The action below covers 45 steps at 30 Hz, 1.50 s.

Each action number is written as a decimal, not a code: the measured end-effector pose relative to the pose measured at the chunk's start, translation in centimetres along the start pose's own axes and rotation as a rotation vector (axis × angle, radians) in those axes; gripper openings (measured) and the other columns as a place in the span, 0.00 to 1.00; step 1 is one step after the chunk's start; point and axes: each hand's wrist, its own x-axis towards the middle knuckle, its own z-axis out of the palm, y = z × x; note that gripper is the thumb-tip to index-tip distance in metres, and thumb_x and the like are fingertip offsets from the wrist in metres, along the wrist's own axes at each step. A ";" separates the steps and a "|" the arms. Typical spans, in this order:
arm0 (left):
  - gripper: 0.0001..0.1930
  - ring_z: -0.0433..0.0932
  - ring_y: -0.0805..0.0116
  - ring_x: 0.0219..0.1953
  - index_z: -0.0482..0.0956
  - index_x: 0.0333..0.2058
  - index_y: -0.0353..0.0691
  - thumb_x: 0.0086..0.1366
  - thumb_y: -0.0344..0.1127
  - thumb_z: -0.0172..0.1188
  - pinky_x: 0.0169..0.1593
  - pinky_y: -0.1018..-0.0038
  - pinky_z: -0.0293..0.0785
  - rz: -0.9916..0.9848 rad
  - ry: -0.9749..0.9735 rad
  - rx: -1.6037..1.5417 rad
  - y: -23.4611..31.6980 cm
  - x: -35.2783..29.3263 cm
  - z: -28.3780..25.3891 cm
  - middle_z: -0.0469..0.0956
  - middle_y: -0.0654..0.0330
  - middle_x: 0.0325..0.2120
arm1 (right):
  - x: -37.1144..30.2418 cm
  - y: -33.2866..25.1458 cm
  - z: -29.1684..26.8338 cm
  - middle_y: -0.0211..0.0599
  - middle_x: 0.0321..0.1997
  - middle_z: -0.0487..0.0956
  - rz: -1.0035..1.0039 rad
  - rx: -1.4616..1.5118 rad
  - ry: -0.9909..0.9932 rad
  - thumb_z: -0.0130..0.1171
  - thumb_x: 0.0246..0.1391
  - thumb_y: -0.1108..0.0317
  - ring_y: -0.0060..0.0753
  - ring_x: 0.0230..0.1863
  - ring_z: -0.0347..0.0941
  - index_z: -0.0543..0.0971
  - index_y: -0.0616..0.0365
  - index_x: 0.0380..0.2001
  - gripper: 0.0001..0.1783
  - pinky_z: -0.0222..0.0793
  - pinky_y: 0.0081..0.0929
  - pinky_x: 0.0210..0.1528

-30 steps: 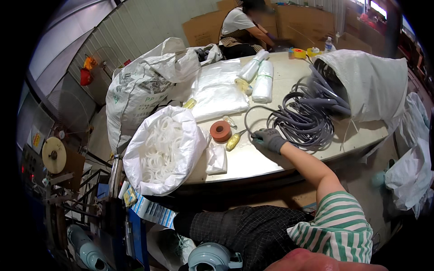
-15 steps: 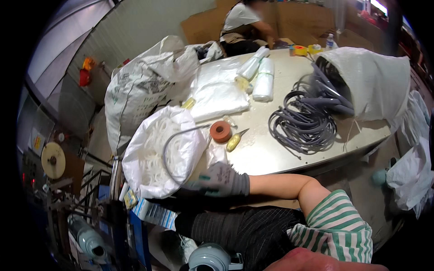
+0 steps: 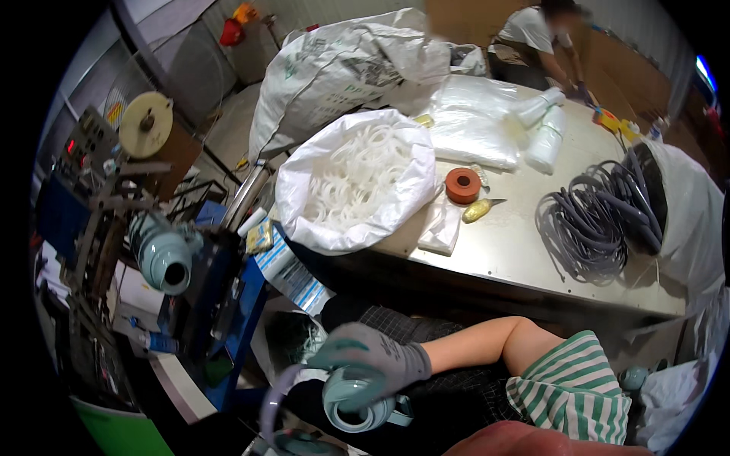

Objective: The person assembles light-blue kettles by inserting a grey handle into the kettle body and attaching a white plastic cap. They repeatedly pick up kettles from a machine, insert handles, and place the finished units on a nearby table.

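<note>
My right hand (image 3: 372, 365), in a grey glove with green-coated fingers, is over my lap, its fingers closed on one end of a grey plastic strip (image 3: 269, 414). The strip curves down to the lower edge. Under this hand a pale blue jug-like plastic piece (image 3: 334, 399) shows its round opening and side handle; the fingers partly cover its rim. At the lower edge, part of my gloved left hand (image 3: 304, 442) is in view near the strip's lower end. Its fingers are blurred and mostly cut off.
A white sack (image 3: 304, 224) of pale rings stands at the table's (image 3: 502, 235) near left. Beyond are an orange tape roll (image 3: 462, 186), a yellow-handled pointed tool (image 3: 477, 210) and coiled grey strips (image 3: 582, 228). A similar blue piece (image 3: 163, 262) is on the left machine. Another person (image 3: 532, 38) sits behind.
My right hand has come from beside the white sack down to the pale blue piece, bringing the grey strip along. The view has swung left and down, and part of my left hand now shows.
</note>
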 end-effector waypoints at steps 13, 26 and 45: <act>0.25 0.69 0.71 0.28 0.81 0.46 0.32 0.80 0.49 0.45 0.32 0.75 0.69 -0.185 0.175 -0.054 -1.0 2.5 -3.3 0.75 0.61 0.28 | 1.6 0.8 -4.3 0.49 0.60 0.81 0.076 0.306 -0.366 0.82 0.46 0.49 0.56 0.58 0.80 0.77 0.59 0.62 0.43 0.74 0.52 0.62; 0.10 0.65 0.77 0.24 0.71 0.40 0.44 0.81 0.41 0.47 0.28 0.78 0.63 -0.803 -0.078 -1.520 5.0 5.2 3.0 0.66 0.67 0.24 | -4.7 0.7 -6.3 0.58 0.66 0.76 0.361 0.225 -0.233 0.85 0.34 0.32 0.55 0.63 0.77 0.66 0.63 0.72 0.69 0.73 0.53 0.67; 0.14 0.78 0.61 0.33 0.71 0.19 0.50 0.41 0.47 0.66 0.43 0.55 0.75 0.731 -0.238 -0.739 11.7 4.4 -2.5 0.74 0.68 0.25 | 0.5 -1.8 -2.9 0.50 0.57 0.79 0.358 0.416 -0.452 0.91 0.26 0.57 0.50 0.57 0.80 0.76 0.61 0.59 0.54 0.78 0.49 0.60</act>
